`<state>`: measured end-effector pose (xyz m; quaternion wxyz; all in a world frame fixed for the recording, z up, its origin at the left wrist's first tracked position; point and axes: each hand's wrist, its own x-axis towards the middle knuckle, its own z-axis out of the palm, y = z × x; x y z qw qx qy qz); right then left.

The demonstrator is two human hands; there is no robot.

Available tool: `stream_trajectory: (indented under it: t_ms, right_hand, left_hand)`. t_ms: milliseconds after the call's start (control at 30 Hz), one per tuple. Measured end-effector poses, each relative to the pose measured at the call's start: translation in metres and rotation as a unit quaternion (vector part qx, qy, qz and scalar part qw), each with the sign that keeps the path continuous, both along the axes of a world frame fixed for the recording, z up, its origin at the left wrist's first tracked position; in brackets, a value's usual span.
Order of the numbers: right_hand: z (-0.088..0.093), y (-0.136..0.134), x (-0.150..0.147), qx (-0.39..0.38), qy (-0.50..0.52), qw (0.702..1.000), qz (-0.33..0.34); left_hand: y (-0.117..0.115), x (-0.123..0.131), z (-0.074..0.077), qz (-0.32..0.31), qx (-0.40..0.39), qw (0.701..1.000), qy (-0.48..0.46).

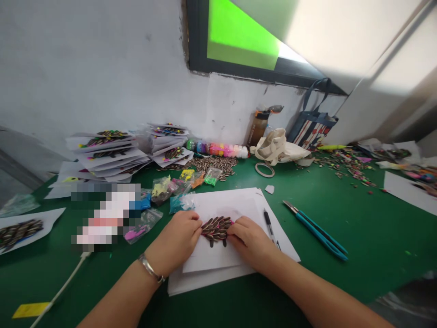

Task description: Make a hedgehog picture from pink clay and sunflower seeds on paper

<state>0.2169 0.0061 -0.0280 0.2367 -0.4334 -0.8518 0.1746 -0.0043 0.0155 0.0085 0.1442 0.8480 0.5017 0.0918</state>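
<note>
A figure made of overlapping striped sunflower seeds (216,228) lies on a stack of white paper (218,264). Pink material shows along its edge, and two dark seeds point down below it like feet. My left hand (180,237), with a silver bracelet at the wrist, has its fingers closed against the figure's left end. At the right end, the bent fingers of my right hand (251,239) are pressed together on the pink edge. Whatever sits between the fingertips is hidden. A black pen (269,223) lies on the paper beside my right hand.
Blue-handled tweezers (317,232) lie right of the paper on the green table (358,218). Behind are small bags of coloured clay (162,189), loose sunflower seeds (218,166), a tape roll (264,170) and a cloth bag (278,148). Finished seed pictures (109,159) are stacked back left.
</note>
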Motion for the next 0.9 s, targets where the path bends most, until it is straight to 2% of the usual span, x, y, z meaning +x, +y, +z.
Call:
stream_trajectory:
  t_ms: [100, 267, 567, 900]
  right_hand:
    - [0.002, 0.0, 0.003, -0.021, 0.004, 1.0, -0.001]
    - [0.008, 0.002, 0.012, -0.061, 0.018, 0.997, -0.054]
    - [0.008, 0.004, 0.007, -0.064, -0.03, 0.997, -0.025]
    - [0.006, 0.007, 0.01, -0.074, 0.005, 0.997, -0.022]
  left_hand:
    - [0.0, -0.001, -0.002, -0.004, 0.001, 1.0, -0.002]
    - [0.002, -0.001, -0.006, -0.004, 0.005, 1.0, -0.009]
    - [0.001, -0.001, -0.005, -0.006, 0.001, 1.0, -0.001]
    - [0.0, -0.001, -0.003, 0.0, -0.007, 1.0, -0.003]
